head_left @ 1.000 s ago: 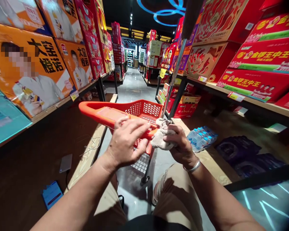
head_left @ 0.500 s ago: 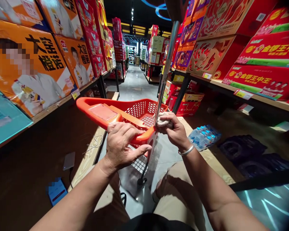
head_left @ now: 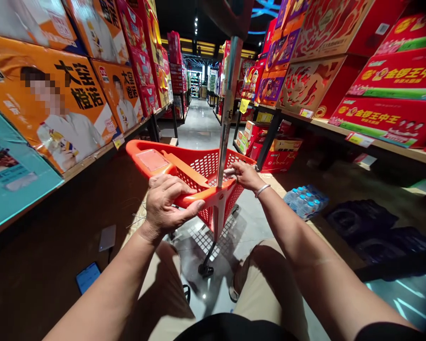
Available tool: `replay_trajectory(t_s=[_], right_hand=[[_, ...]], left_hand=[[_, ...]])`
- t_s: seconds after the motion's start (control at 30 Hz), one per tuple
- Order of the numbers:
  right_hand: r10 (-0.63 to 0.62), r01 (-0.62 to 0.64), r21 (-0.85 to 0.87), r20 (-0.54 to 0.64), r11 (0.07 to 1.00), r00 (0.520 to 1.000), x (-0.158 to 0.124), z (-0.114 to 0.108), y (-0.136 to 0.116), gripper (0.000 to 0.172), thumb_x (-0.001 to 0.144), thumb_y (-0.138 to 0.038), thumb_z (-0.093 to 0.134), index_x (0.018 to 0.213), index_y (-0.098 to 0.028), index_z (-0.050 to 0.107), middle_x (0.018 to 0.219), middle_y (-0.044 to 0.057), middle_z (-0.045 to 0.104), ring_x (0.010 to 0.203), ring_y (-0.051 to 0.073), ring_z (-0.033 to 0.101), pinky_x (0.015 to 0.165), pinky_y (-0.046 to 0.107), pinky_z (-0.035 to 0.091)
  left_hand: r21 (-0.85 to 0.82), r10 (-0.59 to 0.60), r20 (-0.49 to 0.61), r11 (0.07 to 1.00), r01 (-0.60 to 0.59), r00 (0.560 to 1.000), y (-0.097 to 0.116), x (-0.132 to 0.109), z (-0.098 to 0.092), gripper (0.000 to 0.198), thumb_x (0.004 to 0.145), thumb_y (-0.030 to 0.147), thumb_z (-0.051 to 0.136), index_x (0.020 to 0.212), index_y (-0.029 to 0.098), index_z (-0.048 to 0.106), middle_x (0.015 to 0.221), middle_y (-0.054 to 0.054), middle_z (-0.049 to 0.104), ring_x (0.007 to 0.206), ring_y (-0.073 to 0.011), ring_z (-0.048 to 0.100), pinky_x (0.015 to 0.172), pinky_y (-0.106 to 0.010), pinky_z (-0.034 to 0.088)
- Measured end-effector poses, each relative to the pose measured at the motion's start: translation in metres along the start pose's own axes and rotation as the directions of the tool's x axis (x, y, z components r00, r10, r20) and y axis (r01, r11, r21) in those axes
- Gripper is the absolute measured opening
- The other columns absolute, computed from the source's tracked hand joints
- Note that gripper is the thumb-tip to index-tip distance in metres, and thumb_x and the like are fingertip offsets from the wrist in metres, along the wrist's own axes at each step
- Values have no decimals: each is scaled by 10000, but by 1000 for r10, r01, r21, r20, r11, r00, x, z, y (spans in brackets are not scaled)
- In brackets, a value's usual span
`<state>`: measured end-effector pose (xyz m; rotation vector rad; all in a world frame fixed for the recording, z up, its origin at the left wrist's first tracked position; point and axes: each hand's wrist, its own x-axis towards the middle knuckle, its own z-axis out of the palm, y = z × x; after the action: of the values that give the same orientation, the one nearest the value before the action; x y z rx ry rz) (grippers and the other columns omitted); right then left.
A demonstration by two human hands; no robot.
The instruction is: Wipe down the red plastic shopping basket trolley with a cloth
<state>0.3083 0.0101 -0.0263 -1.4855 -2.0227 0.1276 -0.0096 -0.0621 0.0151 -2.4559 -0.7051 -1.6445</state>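
An orange-red plastic shopping cart (head_left: 218, 208) with a perforated basket stands on the floor in front of my knees. My left hand (head_left: 168, 201) grips its near orange rim, thumb on the near side. From the rim a metal pole (head_left: 229, 109) rises to a dark part at the top of the view. Just right of the pole, over the basket, my right hand (head_left: 244, 175) is closed on a pale cloth (head_left: 230, 173), which is partly hidden by the fingers. A bracelet circles the right wrist.
Shelves of orange drink boxes (head_left: 57, 99) line the left side, red boxes (head_left: 386, 121) the right. A phone (head_left: 88, 277) and power bank (head_left: 107, 237) lie low at left. Bottled water (head_left: 305, 201) sits at right. An aisle (head_left: 199, 116) runs ahead.
My right hand has moved forward with the cloth, away from the pole's near side. The cart and pole look more upright, and the view has shifted slightly.
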Motion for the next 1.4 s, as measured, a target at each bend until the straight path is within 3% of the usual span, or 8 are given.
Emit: replay_trajectory(t_s=[0.27, 0.47, 0.6, 0.7, 0.87, 1.07, 1.2, 1.4], right_hand=[[-87, 81, 61, 102, 995, 991, -3, -2, -31, 185, 790, -78, 631, 921, -209, 640, 1037, 34, 780, 961, 179, 673, 800, 253, 448], [15, -5, -230, 42, 973, 999, -5, 10, -48, 109, 916, -282, 633, 999, -212, 638, 1037, 75, 726, 951, 213, 610, 786, 278, 393], [23, -21, -276, 3, 961, 1000, -10, 21, -65, 175, 993, -326, 542, 1070, -215, 653, 1034, 90, 687, 959, 222, 581, 803, 294, 381], [-16, 19, -259, 11, 966, 1000, -13, 24, -72, 208, 998, -265, 522, 1153, -225, 656, 1069, 88, 661, 952, 211, 566, 808, 290, 378], [-142, 146, -269, 36, 952, 989, -34, 15, -49, 262, 996, -207, 516, 1222, -246, 644, 1166, 79, 631, 1012, 210, 536, 865, 298, 377], [40, -93, -387, -141, 918, 989, -74, 11, -11, 282, 1024, -314, 486, 1247, -224, 633, 1273, 130, 609, 1034, 263, 508, 875, 353, 380], [144, -214, -416, -193, 884, 971, -75, 25, -32, 284, 1031, -304, 439, 1197, -227, 656, 1213, 135, 618, 960, 266, 499, 806, 347, 363], [162, -154, -398, -13, 904, 987, -54, 22, -68, 249, 1035, -327, 446, 1088, -225, 666, 1036, 113, 651, 870, 231, 545, 738, 316, 320]], left_hand=[[29, -12, -213, 999, 18, 977, -47, -15, -4, 261, 811, 440, 609, 936, 233, 706, 1048, -82, 673, 1061, -294, 600, 1014, -496, 422], [130, -256, -184, 951, 281, 949, -66, -24, 1, 405, 900, 367, 446, 1214, 230, 661, 1342, -129, 590, 1292, -310, 484, 1151, -508, 327], [276, -346, -132, 887, 370, 929, -58, -23, 4, 302, 912, 279, 483, 1080, 259, 734, 1304, -101, 622, 1398, -339, 387, 1166, -553, 285], [341, -382, -84, 857, 386, 921, -54, -17, 3, 260, 949, 371, 528, 1015, 240, 743, 1247, -119, 635, 1445, -382, 338, 1154, -608, 253], [452, -416, -75, 796, 403, 906, -63, -9, 0, 316, 868, 484, 677, 1012, 203, 668, 1323, -184, 582, 1470, -420, 319, 1151, -623, 238], [403, -422, -125, 806, 434, 898, -80, -5, 5, 262, 881, 478, 664, 898, 222, 611, 1273, -148, 620, 1472, -392, 324, 1163, -614, 254], [349, -494, -80, 800, 489, 866, -80, 2, 12, 192, 916, 406, 584, 930, 218, 617, 1169, -171, 652, 1414, -386, 395, 1146, -610, 306], [382, -607, -43, 724, 575, 793, -93, 13, 11, 270, 882, 313, 553, 1083, 158, 644, 1320, -240, 592, 1474, -410, 313, 1144, -610, 339]])
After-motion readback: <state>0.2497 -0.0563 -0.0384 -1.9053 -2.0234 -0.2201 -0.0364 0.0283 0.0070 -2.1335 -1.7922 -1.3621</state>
